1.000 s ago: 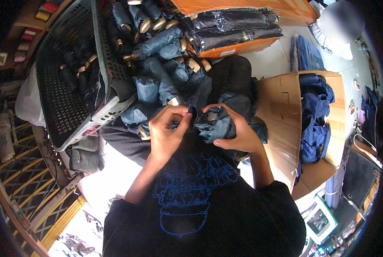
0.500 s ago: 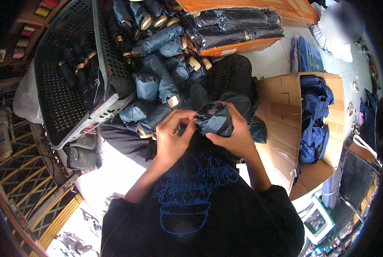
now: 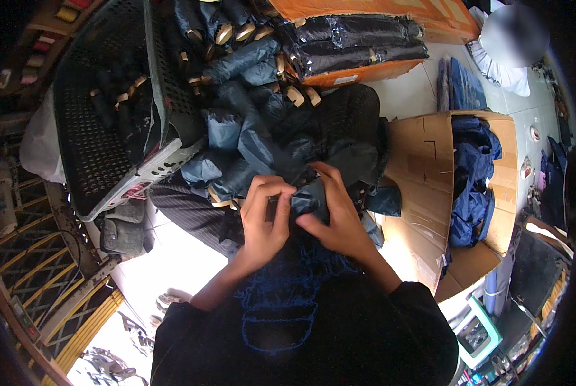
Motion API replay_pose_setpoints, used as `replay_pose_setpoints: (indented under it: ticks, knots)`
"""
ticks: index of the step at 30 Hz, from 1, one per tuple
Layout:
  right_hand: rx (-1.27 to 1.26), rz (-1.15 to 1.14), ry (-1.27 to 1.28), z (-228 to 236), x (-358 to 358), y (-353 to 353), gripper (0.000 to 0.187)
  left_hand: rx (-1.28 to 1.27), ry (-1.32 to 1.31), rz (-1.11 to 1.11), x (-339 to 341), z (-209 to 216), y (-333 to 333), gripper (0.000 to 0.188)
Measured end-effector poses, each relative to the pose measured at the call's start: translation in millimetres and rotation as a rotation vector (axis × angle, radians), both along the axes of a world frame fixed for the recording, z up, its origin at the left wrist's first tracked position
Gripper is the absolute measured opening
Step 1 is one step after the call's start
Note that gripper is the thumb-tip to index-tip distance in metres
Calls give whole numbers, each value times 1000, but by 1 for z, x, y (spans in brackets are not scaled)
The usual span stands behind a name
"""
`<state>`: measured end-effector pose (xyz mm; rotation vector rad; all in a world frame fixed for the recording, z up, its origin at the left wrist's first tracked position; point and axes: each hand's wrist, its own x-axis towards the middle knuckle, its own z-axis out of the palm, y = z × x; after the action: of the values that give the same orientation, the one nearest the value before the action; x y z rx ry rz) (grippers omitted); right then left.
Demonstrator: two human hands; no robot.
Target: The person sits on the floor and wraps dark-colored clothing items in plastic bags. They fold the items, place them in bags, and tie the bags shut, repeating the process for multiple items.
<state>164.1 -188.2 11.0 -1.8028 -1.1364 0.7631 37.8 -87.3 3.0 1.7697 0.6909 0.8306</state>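
Between my hands, in front of my chest, is a dark blue-grey folded umbrella (image 3: 308, 198), seen mostly end-on. My left hand (image 3: 265, 209) pinches the edge of its fabric between thumb and fingertips. Wrapped round the opposite side is my right hand (image 3: 336, 215), its thumb lying across the near face. Just beyond them, a pile of similar folded umbrellas (image 3: 252, 138) covers my lap, several showing tan curved handles (image 3: 294, 96). The far end of the held umbrella is hidden by my fingers and the dark cloth behind it.
A black perforated basket (image 3: 108, 151) with more umbrellas stands tilted at the left. At the right, an open cardboard box (image 3: 420, 186) holds dark blue fabric (image 3: 473, 180). Wrapped dark bundles (image 3: 359, 42) lie in an orange carton (image 3: 365, 75) at the far side.
Both hands have come closer together and slightly lower, with the umbrella between them. The right hand has moved left, and its fingers now cover more of the fabric.
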Motion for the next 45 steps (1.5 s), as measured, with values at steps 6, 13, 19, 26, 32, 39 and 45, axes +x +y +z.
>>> replay_pose_setpoints:
  ticks: [6,13,19,26,32,39,45]
  knots:
    - [15,-17,-57,-16,-4,-3,54,13,-7,-7,-3,0,-8,16]
    - [-16,-114,-188,-4,-9,0,54,8,-36,-88,0,-3,4,18]
    - [65,-139,294,-19,-3,-3,48,-207,-109,-39,3,-19,-4,17]
    - [214,-348,680,-14,-9,-4,48,-77,-55,-52,12,-15,-4,20]
    - [133,-333,560,-29,-6,-6,47,-216,92,-152,11,-22,13,31]
    - [52,-366,694,-30,-8,-7,49,-345,344,-339,10,6,44,24]
    - [38,-303,686,-28,-1,-4,50,-522,275,-324,16,14,52,20]
